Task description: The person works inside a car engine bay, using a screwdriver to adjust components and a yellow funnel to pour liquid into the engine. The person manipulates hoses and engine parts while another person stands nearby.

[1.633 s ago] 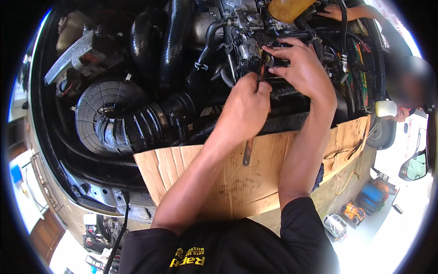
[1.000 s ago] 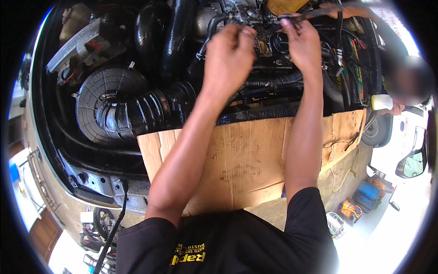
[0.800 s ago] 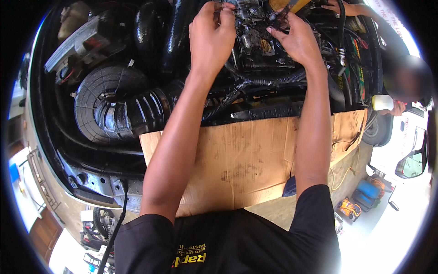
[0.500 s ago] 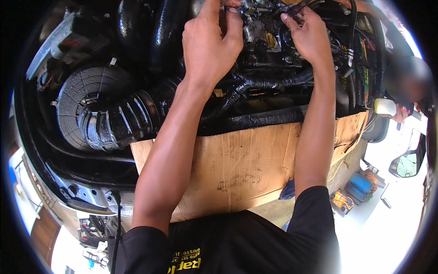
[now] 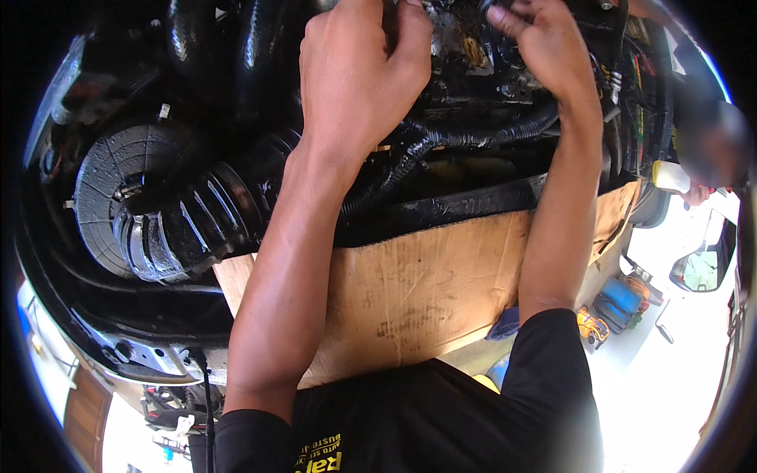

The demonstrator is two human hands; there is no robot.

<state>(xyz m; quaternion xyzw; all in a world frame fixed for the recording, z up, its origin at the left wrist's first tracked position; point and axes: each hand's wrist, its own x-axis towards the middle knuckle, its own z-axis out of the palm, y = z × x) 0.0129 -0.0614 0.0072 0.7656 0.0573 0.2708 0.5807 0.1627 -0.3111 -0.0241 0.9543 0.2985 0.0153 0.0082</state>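
Note:
Both my hands reach over a wet, dark engine (image 5: 505,85) at the top of the view. My left hand (image 5: 359,75) has its thumb and fingers bent inward over the engine. Its fingertips are cut off by the upper edge, so what they grip is hidden. To the right, my right hand (image 5: 552,49) is closed, thumb against curled fingers, around a small dark part I cannot make out. Below the hands, a ribbed black wiring conduit (image 5: 473,140) branches across the engine's near side.
A round black air filter housing (image 5: 106,173) with a ribbed intake hose (image 5: 189,217) sits left. Cardboard (image 5: 418,284) covers the near edge of the engine bay. At right, another person's hand (image 5: 695,195) is beside a white and yellow container (image 5: 670,176). Blue equipment (image 5: 617,303) lies beyond.
The view has shifted, and both hands sit higher in the picture, with the left hand's fingertips now cut off. My right hand has moved slightly right in the picture and stays closed.

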